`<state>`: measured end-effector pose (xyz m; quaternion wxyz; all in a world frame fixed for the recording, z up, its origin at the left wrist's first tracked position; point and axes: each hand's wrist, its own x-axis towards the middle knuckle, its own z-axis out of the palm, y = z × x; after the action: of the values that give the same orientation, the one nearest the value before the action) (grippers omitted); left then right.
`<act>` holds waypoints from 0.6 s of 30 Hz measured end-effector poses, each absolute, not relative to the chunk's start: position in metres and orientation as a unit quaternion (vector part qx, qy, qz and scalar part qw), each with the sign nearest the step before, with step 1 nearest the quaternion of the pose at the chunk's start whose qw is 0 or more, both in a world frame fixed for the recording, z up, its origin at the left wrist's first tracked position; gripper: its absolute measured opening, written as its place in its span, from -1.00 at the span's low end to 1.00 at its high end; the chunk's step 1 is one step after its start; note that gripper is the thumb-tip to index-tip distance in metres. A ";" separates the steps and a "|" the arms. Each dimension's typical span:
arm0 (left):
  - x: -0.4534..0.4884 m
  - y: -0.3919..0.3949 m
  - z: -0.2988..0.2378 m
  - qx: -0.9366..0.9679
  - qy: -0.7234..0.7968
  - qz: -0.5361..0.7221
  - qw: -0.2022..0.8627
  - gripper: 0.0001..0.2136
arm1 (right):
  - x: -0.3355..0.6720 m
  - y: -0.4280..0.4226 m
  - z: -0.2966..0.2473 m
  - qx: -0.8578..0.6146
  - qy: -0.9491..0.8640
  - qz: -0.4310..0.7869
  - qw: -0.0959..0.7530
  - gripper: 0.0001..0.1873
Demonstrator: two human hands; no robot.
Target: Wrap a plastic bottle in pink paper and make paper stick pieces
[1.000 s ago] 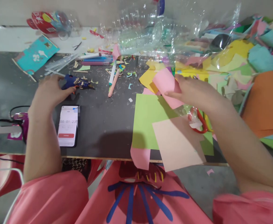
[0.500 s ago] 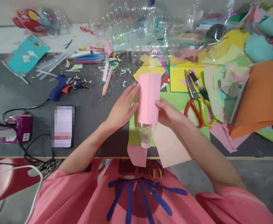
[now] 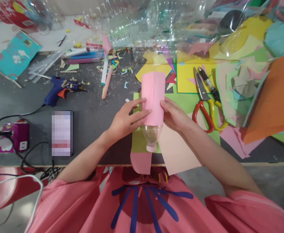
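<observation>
A clear plastic bottle (image 3: 152,133) with pink paper (image 3: 153,94) wrapped round its body lies in front of me, its white-capped neck pointing towards me. My left hand (image 3: 126,121) holds the wrapped bottle from the left, fingers bent onto the pink paper. On the opposite side my right hand (image 3: 174,113) grips it, with the thumb on the paper's edge and the other fingers partly hidden. Beneath are a green sheet (image 3: 138,142), a pale pink sheet (image 3: 178,152) and a smaller pink piece (image 3: 142,161).
Scissors (image 3: 201,106) and a black pen (image 3: 210,82) lie to the right, near an orange sheet (image 3: 273,100). On the left are a blue glue gun (image 3: 55,90), a phone (image 3: 61,132) and cables. Markers (image 3: 85,55), paper scraps and clear plastic bottles (image 3: 153,26) crowd the back.
My left hand has moved down the paper, and its fingers now bend onto the front of the wrap. My right hand keeps its hold. The view has shifted slightly.
</observation>
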<state>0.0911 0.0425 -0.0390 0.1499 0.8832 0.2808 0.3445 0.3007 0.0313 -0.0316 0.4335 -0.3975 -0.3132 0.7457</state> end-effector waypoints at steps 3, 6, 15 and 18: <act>0.089 0.041 -0.033 0.896 0.247 0.354 0.104 -0.76 | 0.301 0.032 -0.032 -0.398 -0.307 0.746 0.437 -0.55; 0.089 0.041 -0.028 0.906 0.216 0.355 0.084 -0.80 | 0.301 0.032 -0.031 -0.400 -0.304 0.745 0.439 -0.58; 0.092 0.043 -0.024 0.914 0.166 0.368 0.051 -0.85 | 0.300 0.033 -0.030 -0.406 -0.306 0.742 0.437 -0.55; 0.092 0.043 -0.024 0.910 0.155 0.379 0.071 -0.86 | 0.300 0.033 -0.031 -0.406 -0.308 0.742 0.435 -0.55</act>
<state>0.0916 0.0427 -0.0239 0.0706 0.9097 0.1552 0.3786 0.3003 0.0327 -0.0308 0.4351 -0.4057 -0.3081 0.7424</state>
